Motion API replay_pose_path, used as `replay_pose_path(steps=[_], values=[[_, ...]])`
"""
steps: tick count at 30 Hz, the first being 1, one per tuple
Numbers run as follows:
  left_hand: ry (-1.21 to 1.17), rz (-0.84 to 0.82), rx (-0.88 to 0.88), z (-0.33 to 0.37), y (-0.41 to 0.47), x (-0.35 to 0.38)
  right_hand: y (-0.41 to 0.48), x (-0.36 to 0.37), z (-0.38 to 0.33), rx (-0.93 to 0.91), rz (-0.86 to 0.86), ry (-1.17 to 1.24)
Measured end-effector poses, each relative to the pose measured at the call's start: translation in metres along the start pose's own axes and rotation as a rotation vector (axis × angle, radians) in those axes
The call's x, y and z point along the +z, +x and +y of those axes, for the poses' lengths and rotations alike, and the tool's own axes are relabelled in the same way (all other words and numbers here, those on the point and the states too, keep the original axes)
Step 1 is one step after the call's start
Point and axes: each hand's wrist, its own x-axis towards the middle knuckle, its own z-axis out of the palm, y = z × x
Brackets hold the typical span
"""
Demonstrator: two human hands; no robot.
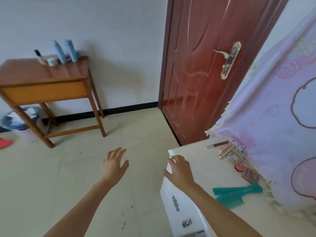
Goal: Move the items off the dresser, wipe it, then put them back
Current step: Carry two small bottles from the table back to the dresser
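Right hand (pixel 179 170) at white dresser (pixel 210 170) corner, fingers apart and empty, teal comb (pixel 237 194) lying apart beside the forearm, left hand (pixel 114 163) fingers spread.

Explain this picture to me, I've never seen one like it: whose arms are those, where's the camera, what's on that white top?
The camera sits on a person's head, looking forward and down, so the arms are their own. Both bare hands hold nothing: the left hand is open above the floor, the right hand is at the corner of the white dresser. On the dresser lie a teal comb, lipstick tubes and a red tin, beside a pink cloth. Blue bottles stand on the wooden table.
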Motion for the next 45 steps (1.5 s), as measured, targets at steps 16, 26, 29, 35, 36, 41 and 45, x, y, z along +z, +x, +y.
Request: replay_pose_path(steps=[16,26,29,35,36,41,45], values=[[0.009,0.346,-0.349,-0.298,-0.146,-0.234,0.011,0.072,-0.380,-0.595,-0.105,-0.119],[0.132,0.549,-0.451,-0.365,-0.201,-0.331,0.029,0.050,-0.521,-0.809,-0.019,-0.070],[0.177,0.601,-0.437,-0.372,-0.196,-0.362,0.051,0.031,-0.552,-0.854,0.054,-0.056],[0.255,0.658,-0.389,-0.364,-0.149,-0.431,0.102,-0.016,-0.601,-0.923,0.227,-0.058],[0.269,0.668,-0.376,-0.363,-0.139,-0.440,0.112,-0.022,-0.607,-0.933,0.243,-0.057],[0.288,0.680,-0.342,-0.365,-0.077,-0.471,0.169,-0.041,-0.630,-0.971,0.309,-0.068],[0.285,0.675,-0.320,-0.373,-0.023,-0.487,0.221,-0.050,-0.640,-0.969,0.305,-0.079]])
